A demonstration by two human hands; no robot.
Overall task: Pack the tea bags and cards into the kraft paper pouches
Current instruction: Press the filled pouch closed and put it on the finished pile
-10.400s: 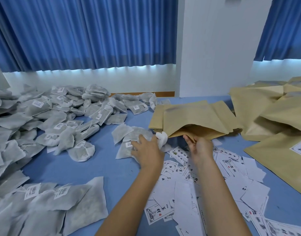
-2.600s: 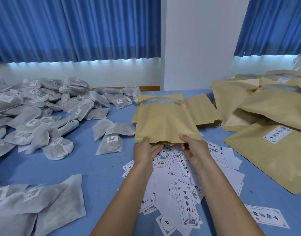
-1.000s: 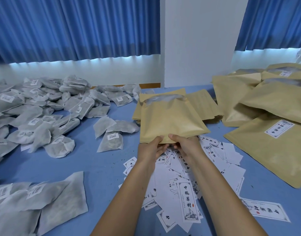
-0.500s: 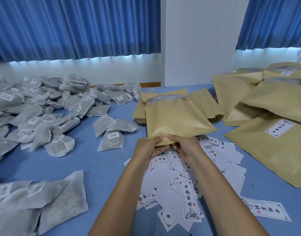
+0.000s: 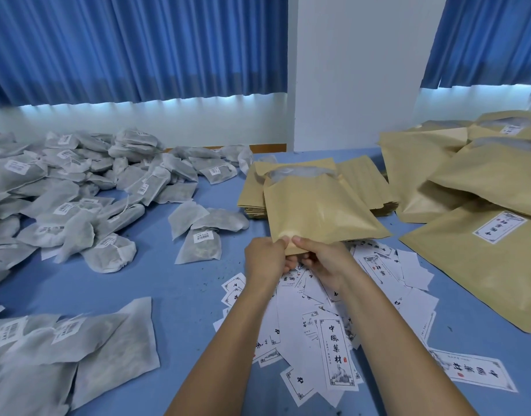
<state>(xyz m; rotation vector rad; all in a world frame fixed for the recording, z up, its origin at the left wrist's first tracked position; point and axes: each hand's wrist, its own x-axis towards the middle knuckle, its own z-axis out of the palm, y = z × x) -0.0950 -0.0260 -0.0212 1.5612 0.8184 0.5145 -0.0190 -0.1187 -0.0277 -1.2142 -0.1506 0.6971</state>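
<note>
Head view, centre: left hand (image 5: 265, 261) and right hand (image 5: 322, 261) pinch kraft pouch (image 5: 318, 211) by near edge, closer together than earlier.

Bulging kraft pouch (image 5: 318, 211) above scattered cards (image 5: 337, 349)

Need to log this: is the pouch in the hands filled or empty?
Filled, apparently: the kraft pouch bulges and something grey shows at its far end. Left hand and right hand pinch its near edge.
</note>
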